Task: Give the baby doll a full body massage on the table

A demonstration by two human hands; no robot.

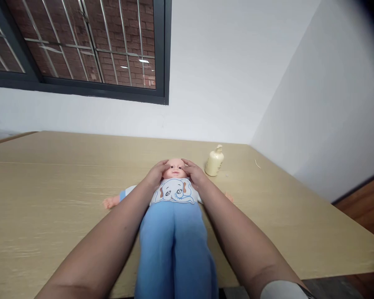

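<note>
A baby doll lies on its back on the table, its head at the far end and its legs toward me. It wears blue trousers and a white top with an elephant picture. My left hand rests against the left side of the doll's head, fingers extended onto its temple. On the opposite side, my right hand touches the head the same way, fingers apart near the eye. Both palms are turned inward and partly hidden. One doll hand sticks out to the left of my forearm.
A cream pump bottle stands upright beyond my right hand. Farther right lies a thin pale strip. White walls border the table at the back and right, with a barred window at upper left.
</note>
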